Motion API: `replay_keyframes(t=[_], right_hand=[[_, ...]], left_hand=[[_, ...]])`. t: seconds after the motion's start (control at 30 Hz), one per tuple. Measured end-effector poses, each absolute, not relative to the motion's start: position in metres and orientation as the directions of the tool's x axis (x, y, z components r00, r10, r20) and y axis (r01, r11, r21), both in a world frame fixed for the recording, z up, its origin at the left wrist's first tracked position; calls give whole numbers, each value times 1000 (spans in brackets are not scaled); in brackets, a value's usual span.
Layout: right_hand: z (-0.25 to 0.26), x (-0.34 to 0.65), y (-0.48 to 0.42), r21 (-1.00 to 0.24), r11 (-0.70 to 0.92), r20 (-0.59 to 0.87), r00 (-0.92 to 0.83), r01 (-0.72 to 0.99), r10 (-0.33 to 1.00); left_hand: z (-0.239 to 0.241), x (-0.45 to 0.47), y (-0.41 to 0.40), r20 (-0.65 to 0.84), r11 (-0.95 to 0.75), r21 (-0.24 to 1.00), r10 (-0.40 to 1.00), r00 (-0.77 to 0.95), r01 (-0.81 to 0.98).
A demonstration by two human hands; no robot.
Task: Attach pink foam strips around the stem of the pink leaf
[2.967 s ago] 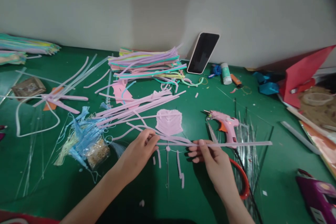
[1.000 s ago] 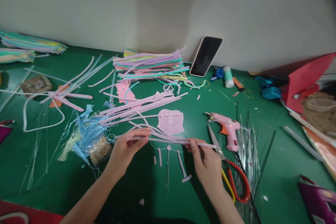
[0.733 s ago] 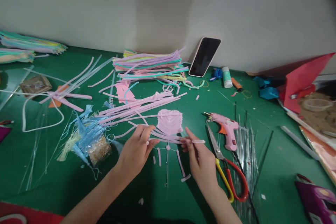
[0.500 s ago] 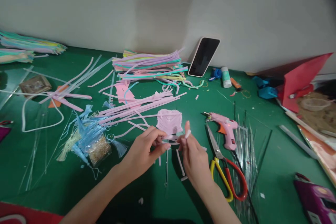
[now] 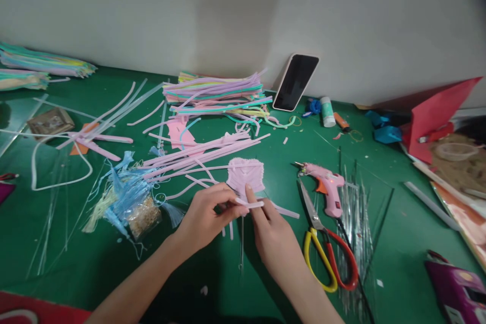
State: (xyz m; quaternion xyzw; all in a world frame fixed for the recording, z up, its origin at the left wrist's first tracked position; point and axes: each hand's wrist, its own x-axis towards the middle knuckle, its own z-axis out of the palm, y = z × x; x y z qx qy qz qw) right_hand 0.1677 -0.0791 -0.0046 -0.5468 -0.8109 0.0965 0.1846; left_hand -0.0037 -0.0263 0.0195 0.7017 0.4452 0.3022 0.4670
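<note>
Between my hands is a short pale pink pipe cleaner. My left hand pinches its left end between thumb and fingertips. My right hand is closed at its other end, with one digit pointing up behind the strip; its exact grip is partly hidden. Just beyond my fingertips lies a flat pale pink fuzzy panel with a scalloped edge. Loose pink pipe cleaner pieces stick out below and to the right of my hands. A thin rod lies on the green table beneath them.
Right of my hands lie scissors with yellow and red handles, a pink glue gun and silvery strips. Pipe cleaner bundles and a propped phone stand by the wall. Blue tassels lie left.
My right hand has shifted left and turned, meeting my left hand at the strip. The white-pink piece by its fingertips now lies level between both hands. My left hand has barely moved.
</note>
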Motion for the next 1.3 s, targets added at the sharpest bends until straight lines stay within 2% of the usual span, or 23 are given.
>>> replay_keyframes(t=[0.13, 0.27, 0.33, 0.43, 0.57, 0.63, 0.73, 0.87, 0.97, 1.07, 1.13, 1.3], right_hand=[[-5, 167, -80, -365, 378, 173, -337, 851, 925], [-7, 168, -81, -389, 390, 164, -354, 835, 921], [-5, 168, -81, -423, 388, 174, -347, 819, 922], [4, 166, -80, -594, 331, 220, -248, 734, 944], [21, 162, -73, -858, 203, 238, 15, 472, 971], [25, 164, -68, -924, 155, 199, 94, 349, 975], [20, 176, -64, -971, 51, 81, 124, 234, 989], [11, 207, -70, -956, -112, -108, 30, 270, 994], [15, 223, -74, -901, -84, -155, -135, 425, 979], [24, 223, -71, -839, 42, -149, -304, 542, 941], [28, 218, -66, -807, 140, -94, -359, 573, 928], [22, 216, -59, -710, 257, 18, -348, 656, 937]], left_hand=[[18, -5, -26, -72, -47, 952, 927, 367, 304], [19, -4, -25, -200, 168, 979, 896, 397, 112], [19, -4, -24, -217, 208, 976, 887, 408, 67], [19, -4, -23, -139, 96, 987, 919, 369, 133], [21, -2, -23, -49, -35, 978, 922, 385, 208], [24, -2, -24, -35, -55, 977, 914, 405, 208], [25, -10, -24, -30, -58, 975, 923, 384, 214], [23, -31, -28, -90, -37, 948, 922, 378, 317], [25, -35, -33, -155, -52, 887, 903, 402, 458], [32, -26, -38, -130, -213, 776, 867, 481, 593], [37, -19, -40, -99, -362, 681, 816, 570, 636], [40, -23, -37, -50, -650, 417, 682, 730, 635]])
